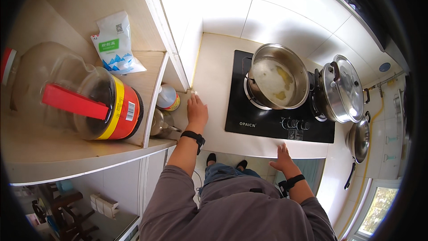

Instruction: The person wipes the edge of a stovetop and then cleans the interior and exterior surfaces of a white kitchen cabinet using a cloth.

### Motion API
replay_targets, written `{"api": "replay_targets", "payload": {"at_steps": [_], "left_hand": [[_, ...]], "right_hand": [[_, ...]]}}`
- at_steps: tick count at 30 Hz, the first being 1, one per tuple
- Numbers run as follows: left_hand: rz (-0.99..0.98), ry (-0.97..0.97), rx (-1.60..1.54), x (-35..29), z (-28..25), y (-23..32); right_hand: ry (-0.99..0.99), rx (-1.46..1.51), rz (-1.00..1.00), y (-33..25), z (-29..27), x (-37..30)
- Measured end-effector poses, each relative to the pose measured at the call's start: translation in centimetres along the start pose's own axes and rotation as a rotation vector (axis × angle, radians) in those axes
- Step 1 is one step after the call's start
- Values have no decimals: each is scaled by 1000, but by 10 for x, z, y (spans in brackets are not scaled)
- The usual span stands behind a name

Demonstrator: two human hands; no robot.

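Observation:
My left hand (196, 110) reaches over the pale counter (214, 69) close to the low shelf opening, its fingers stretched out and nothing plainly in them. Beside it, inside that opening, are a small container with a white top and a red-and-yellow label (168, 97) and a metal pot-like vessel (160, 123). At the counter's front edge, below the stove, my right hand (285, 159) has its fingers extended and holds nothing I can see. On the black gas stove (258, 122) an uncovered steel pot (278, 80) contains cloudy liquid with yellowish patches.
Right of the open pot stands a lidded steel pot (341, 89). A long-handled pan (359, 140) hangs near the right wall. On the left shelf are a large clear jug with dark liquid (91, 102) and a white packet with a green label (118, 44).

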State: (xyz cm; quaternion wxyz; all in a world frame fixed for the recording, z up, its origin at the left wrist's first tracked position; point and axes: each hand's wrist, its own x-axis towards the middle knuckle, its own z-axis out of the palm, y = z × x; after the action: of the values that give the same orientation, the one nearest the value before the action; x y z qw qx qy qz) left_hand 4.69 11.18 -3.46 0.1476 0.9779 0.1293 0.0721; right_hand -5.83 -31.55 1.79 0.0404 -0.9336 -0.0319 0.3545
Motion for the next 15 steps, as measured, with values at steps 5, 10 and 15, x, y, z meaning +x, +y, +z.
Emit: {"api": "replay_targets", "payload": {"at_steps": [5,10,15], "left_hand": [[-130,-80,46,15,-11,6],[-266,29,-35,30,-16,17],[-138,53,46,31,-9,2]], "right_hand": [[-4,1,-7,0,-2,0],[-6,4,-7,0,-3,-2],[10,-6,-24,5,3,0]]}}
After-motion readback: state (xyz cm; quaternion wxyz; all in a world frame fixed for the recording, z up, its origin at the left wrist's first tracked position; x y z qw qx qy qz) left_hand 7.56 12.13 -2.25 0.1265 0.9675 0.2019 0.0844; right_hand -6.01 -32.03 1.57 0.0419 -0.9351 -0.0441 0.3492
